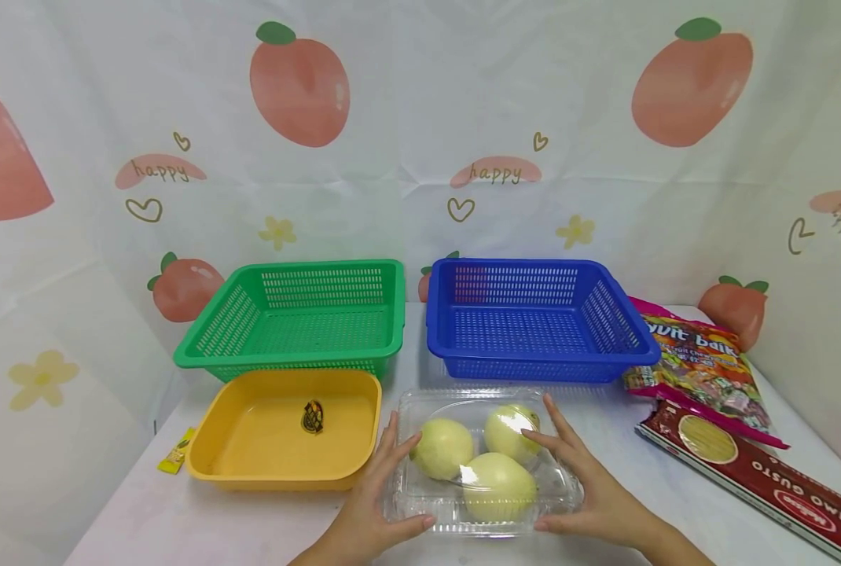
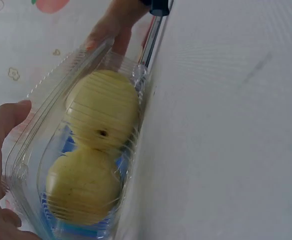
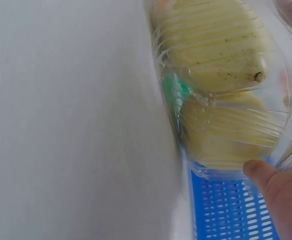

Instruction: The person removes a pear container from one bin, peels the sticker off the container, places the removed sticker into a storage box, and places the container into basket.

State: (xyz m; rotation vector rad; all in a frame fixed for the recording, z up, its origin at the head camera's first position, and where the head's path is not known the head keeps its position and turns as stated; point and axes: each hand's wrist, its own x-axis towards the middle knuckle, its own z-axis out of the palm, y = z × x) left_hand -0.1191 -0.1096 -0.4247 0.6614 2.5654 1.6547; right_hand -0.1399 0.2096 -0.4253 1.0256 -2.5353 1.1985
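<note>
A clear plastic clamshell box (image 1: 477, 405) stands on the white table in front of me, its lid down. Inside it are three round, pale yellow fruits (image 1: 500, 486), their exact kind not certain. My left hand (image 1: 374, 503) grips the box by its left side, thumb at the front and fingers along the side and lid edge. From the other side, my right hand (image 1: 593, 495) holds it too, thumb low at the front, fingers over the lid. In the right wrist view the right hand (image 3: 285, 197) has its thumb against the ribbed wall.
Behind stand a green basket (image 1: 395, 346) and a blue basket (image 1: 534, 369). To the left, a yellow tub (image 1: 251, 440) contains a small dark wrapped piece (image 1: 313, 417); a yellow packet (image 1: 176, 452) lies beside it. At right lie a candy bag (image 1: 703, 365) and a red pasta pack (image 1: 767, 479).
</note>
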